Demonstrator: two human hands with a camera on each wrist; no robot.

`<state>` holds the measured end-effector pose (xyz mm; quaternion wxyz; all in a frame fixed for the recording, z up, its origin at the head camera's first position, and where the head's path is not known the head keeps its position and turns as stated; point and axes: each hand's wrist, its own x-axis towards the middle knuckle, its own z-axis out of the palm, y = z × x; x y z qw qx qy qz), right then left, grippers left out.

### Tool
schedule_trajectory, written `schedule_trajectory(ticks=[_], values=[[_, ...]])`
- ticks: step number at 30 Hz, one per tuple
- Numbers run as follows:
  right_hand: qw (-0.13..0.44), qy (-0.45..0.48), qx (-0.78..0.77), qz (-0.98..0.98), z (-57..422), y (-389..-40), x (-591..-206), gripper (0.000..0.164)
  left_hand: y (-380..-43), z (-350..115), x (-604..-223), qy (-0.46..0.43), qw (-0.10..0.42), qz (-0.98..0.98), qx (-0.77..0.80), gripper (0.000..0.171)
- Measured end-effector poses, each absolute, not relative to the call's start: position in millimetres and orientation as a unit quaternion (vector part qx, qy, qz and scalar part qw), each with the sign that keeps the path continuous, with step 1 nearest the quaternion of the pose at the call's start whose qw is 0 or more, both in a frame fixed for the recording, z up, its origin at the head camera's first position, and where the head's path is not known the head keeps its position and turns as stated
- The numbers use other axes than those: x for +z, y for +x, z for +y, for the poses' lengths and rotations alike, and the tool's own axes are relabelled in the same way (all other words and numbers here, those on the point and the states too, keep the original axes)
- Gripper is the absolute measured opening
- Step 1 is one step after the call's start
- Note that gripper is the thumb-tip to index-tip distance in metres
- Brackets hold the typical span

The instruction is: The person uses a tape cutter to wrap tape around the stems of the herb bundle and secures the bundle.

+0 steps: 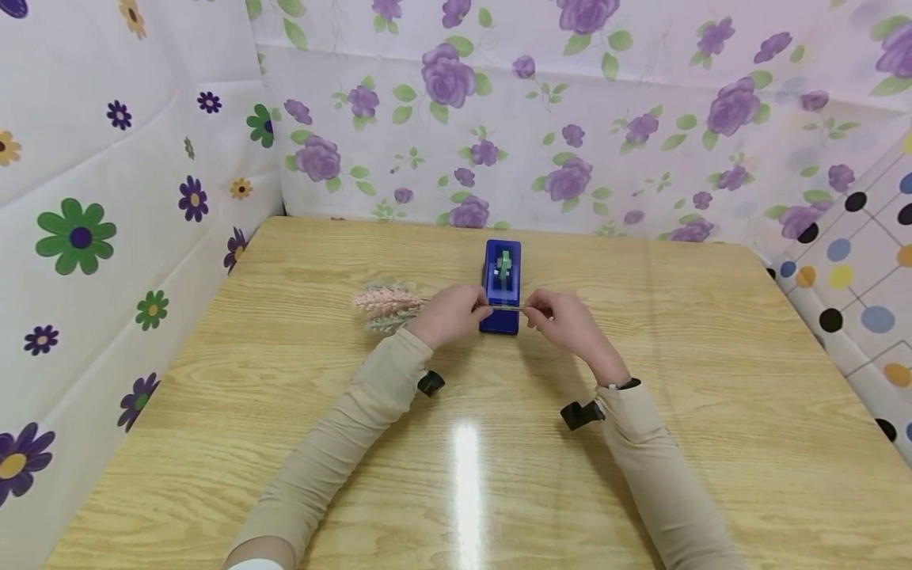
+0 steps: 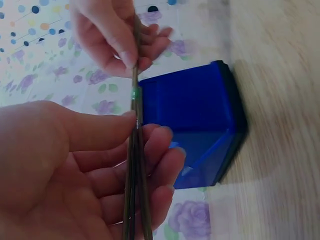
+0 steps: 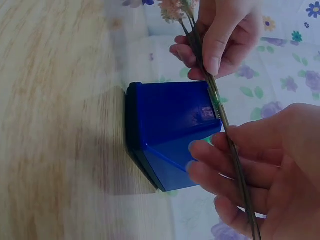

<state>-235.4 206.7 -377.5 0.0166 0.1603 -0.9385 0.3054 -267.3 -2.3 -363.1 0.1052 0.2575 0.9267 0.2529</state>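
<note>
A bunch of flower stems with pink and pale green heads (image 1: pixel 388 301) is held level across a blue tape dispenser (image 1: pixel 502 321). My left hand (image 1: pixel 449 315) pinches the stems just below the heads, between thumb and fingers. On the other side, my right hand (image 1: pixel 566 321) pinches the thin stems (image 3: pixel 241 175) nearer their ends. Between the two hands, a band of green tape (image 2: pixel 136 93) lies around the stems, close to the dispenser's front edge. The dispenser carries a green roll of tape (image 1: pixel 505 265) and stands on the table.
The wooden table (image 1: pixel 698 356) runs back to a flowered cloth wall (image 1: pixel 606 103). More patterned cloth hangs at the left and right sides. Small black wrist cameras (image 1: pixel 431 383) sit at both wrists.
</note>
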Motion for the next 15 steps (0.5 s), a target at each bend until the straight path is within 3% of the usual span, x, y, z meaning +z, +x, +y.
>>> schedule_trajectory(ticks=[15], values=[[-0.051,0.139,0.361,-0.921,208.3,-233.4,-367.9,0.018,-267.8,-7.1,-358.4,0.258,0.169,0.896,0.321,0.029]])
